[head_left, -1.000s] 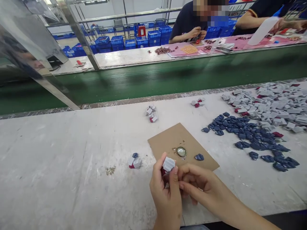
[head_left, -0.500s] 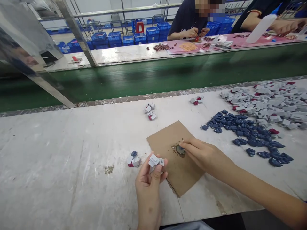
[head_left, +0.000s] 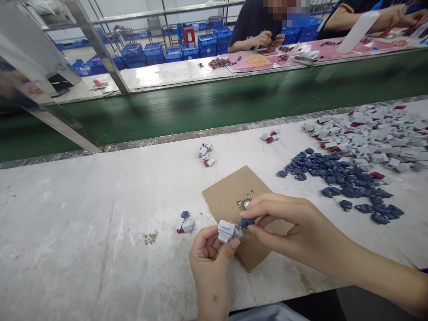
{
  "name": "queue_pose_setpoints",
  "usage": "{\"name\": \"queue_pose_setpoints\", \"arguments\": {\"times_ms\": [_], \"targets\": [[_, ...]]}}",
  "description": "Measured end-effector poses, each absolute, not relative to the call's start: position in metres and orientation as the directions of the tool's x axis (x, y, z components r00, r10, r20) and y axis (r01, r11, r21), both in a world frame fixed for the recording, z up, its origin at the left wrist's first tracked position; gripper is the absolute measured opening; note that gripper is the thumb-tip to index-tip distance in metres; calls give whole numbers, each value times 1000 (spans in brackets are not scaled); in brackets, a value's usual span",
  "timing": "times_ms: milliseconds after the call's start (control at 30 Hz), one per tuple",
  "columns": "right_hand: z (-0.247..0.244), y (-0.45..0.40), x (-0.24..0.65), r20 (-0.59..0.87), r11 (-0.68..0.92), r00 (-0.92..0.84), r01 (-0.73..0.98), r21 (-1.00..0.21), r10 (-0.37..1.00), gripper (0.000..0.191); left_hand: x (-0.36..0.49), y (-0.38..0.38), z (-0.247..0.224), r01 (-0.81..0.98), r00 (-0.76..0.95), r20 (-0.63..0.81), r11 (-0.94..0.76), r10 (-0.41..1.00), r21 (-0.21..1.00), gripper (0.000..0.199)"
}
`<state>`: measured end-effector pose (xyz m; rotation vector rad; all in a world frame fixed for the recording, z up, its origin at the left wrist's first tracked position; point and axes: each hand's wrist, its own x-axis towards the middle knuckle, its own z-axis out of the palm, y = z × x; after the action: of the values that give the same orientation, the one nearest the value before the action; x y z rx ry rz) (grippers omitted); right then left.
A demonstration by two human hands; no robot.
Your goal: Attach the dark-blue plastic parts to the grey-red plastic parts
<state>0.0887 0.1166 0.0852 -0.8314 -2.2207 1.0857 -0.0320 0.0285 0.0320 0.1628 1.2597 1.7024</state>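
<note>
Between the thumb and fingers of my left hand (head_left: 212, 258) is a light grey blocky plastic piece (head_left: 226, 230). My right hand (head_left: 294, 227) pinches a small dark blue piece (head_left: 247, 222) right at the grey piece's right end; whether they touch I cannot tell. Both are held over a brown cardboard sheet (head_left: 220, 191). On the cardboard lies a small round dish (head_left: 247, 203), partly hidden by my right fingers, with tiny shiny bits (head_left: 251, 192) around it. Left of my left hand sits a grey, blue and red assembled piece (head_left: 185, 224).
A pile of dark blue pieces (head_left: 334, 171) and a larger heap of grey and red pieces (head_left: 377, 133) lie to the right. Two small clusters (head_left: 205, 154) (head_left: 270, 136) stand beyond the cardboard. Past a green belt (head_left: 187, 107), co-workers' hands (head_left: 264, 40) work at another table.
My right hand has come back from the round dish towards my left hand, and the blue piece now shows in its fingers. My left hand has shifted slightly right with the grey piece.
</note>
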Motion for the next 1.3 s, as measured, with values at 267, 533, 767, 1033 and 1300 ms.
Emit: {"name": "queue_pose_setpoints", "arguments": {"times_ms": [267,533,767,1033,1300], "targets": [[86,116,88,251,573,-689,287,-768,681,17,-30,31,34,-519,-560,-338,-3,756,855,20],[82,118,88,161,567,-768,296,-769,620,23,-27,32,41,-390,-628,-257,-12,734,921,17],[69,107,83,122,426,-725,253,-868,677,18,-30,26,38,-394,-612,-314,64,726,917,18],[44,204,24,176,612,-633,580,-538,754,40,-106,-12,38,577,-797,335,472,502,666,33],[29,226,3,183,603,-643,525,-601,743,23,-118,-14,7,760,-626,425,390,654,520,58]]}}
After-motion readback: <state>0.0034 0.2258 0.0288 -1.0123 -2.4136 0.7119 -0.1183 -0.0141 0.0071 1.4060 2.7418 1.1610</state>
